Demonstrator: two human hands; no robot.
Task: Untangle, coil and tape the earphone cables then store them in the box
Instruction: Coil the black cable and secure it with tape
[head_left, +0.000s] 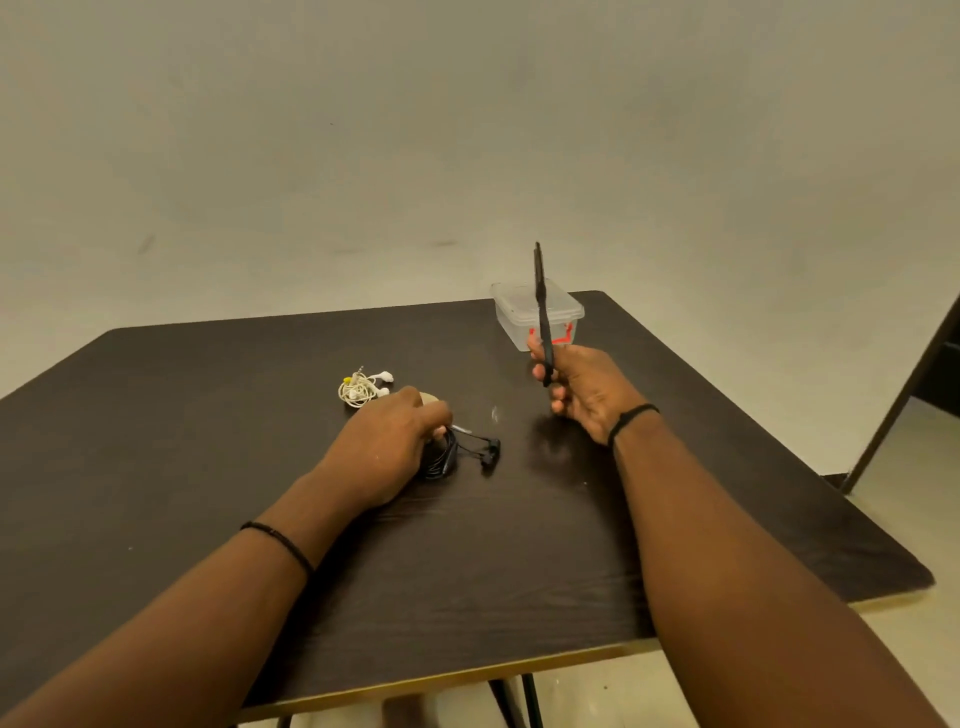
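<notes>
A dark wood-grain table (467, 545) stands before a plain pale wall (467, 130). The left hand (384, 447) curls round a coiled black earphone cable (467, 451) at mid-table – coiled white earphones (361, 387) lie just beyond. The right hand (582, 387) grips upright black scissors (543, 312) before a lidded clear plastic box (537, 312), far right.

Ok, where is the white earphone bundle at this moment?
In the head view, the white earphone bundle lies on the dark table, left of centre, just beyond the left hand and well left of the clear plastic box.
</notes>
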